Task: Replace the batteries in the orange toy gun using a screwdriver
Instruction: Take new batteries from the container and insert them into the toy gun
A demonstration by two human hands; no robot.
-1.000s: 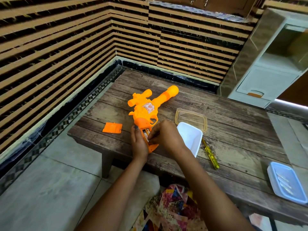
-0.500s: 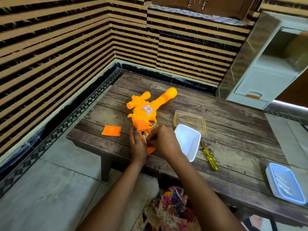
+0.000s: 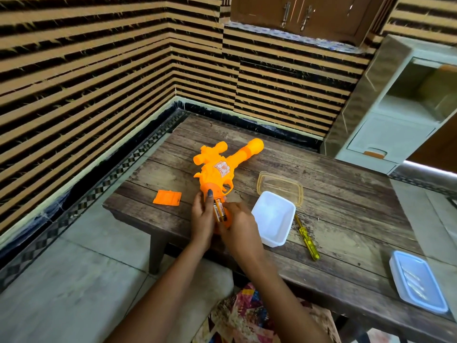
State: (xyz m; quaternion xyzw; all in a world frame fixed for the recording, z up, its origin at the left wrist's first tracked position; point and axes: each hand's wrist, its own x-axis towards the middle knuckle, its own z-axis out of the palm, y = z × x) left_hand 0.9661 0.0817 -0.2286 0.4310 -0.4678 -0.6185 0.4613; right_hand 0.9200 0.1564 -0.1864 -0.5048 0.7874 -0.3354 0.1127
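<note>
- While the left hand [image 3: 202, 216] curls its fingers round the grip of the orange toy gun [image 3: 217, 169], one dark-nailed finger laid up along the body, the toy lies on its side on the table [image 3: 346, 199] directly ahead of both hands. That hold looks meant to stop the grip sliding or rolling.
- The right hand [image 3: 241, 226] comes in from the other side of the grip with its fingers bent. Its tips are at the batteries [image 3: 218, 210] showing in the open compartment. Whether it pinches a cell or only pushes on it, I cannot tell.
- The open side of the grip faces up, which is probably why the gun lies flat: cells can go in or come out from above.
- The gun's long axis runs on a diagonal. The butt sits between the two hands, nearest the person, and the muzzle points away from them and off to the right.
- The battery cover [image 3: 167, 198] lies flat just left of the left hand, off the gun and out of the way.
- A white tub [image 3: 273, 219] sits just right of the right hand, likely kept close for cells or the screw.
- The screwdriver [image 3: 306, 240] lies unheld farther right, probably not needed until the cover goes back on.
</note>
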